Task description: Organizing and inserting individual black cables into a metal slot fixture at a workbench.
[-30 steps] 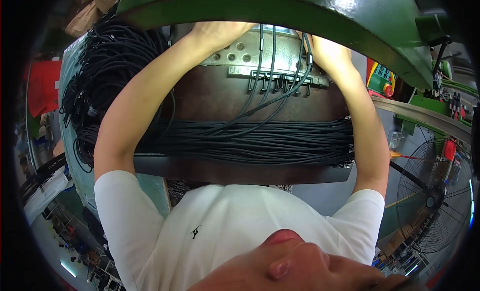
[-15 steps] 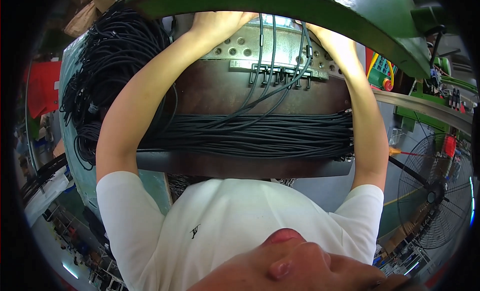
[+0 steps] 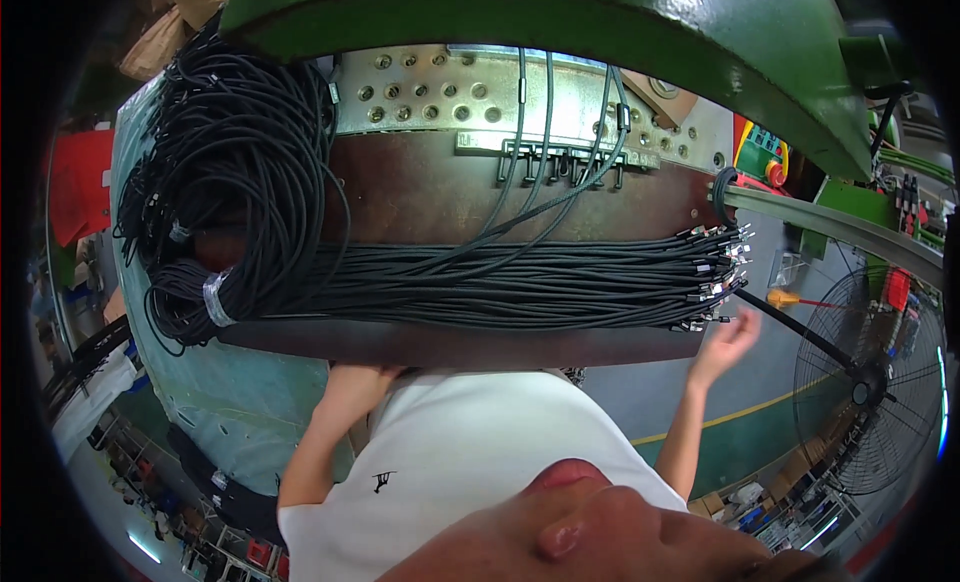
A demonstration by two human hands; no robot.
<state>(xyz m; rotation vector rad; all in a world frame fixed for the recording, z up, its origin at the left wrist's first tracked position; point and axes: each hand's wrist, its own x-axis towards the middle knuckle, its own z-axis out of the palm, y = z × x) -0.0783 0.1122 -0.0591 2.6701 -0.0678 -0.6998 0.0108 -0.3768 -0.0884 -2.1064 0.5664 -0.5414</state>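
My right hand (image 3: 726, 348) is raised beside the board's right end, just below the metal-tipped connectors (image 3: 725, 272) of the black cable bundle (image 3: 500, 282). Its fingers are loosely curled and apart, with nothing visible in them. My left hand (image 3: 362, 384) is at the near edge of the brown board (image 3: 420, 192), close to my shirt. That edge hides its fingers, so its grip does not show. Several cables run up from the bundle across a small metal fixture with black clips (image 3: 570, 164) toward the lit metal plate (image 3: 425, 92).
A green machine frame (image 3: 480, 22) arches over the far side. Coiled black cables (image 3: 230, 142) pile up at the left, partly tied with clear wrap (image 3: 216, 300). A control box with a red button (image 3: 765, 154), an orange-handled screwdriver (image 3: 785, 297) and a black fan (image 3: 865, 382) are at right.
Both hands have drawn back from the lit plate under the green frame. The left is now at the board's near edge, the right beside the connectors. Cables still lie across the fixture.
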